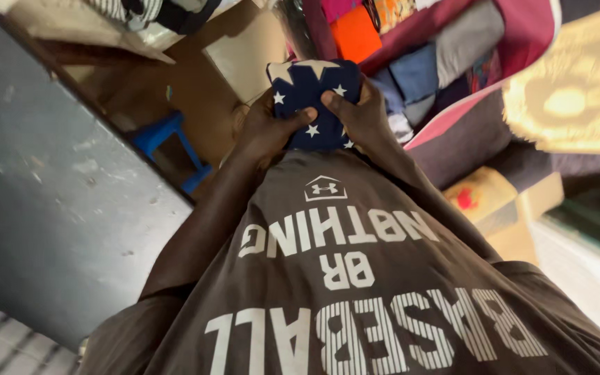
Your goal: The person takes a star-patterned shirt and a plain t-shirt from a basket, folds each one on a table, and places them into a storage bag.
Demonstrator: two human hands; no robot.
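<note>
Both my hands grip a folded dark blue cloth with white stars [312,87], held against my chest. My left hand [267,130] clasps its left side with the thumb across the front. On the other side my right hand [362,117] closes on the right edge. My brown printed shirt [355,278] fills the lower part of the view.
An open pink suitcase [522,35] holds folded clothes in orange [355,33], blue and grey. A blue plastic stool [168,146] stands by a grey wall [43,194]. A cardboard box [244,48] lies on the floor. A yellow patterned cloth [578,90] lies at the right.
</note>
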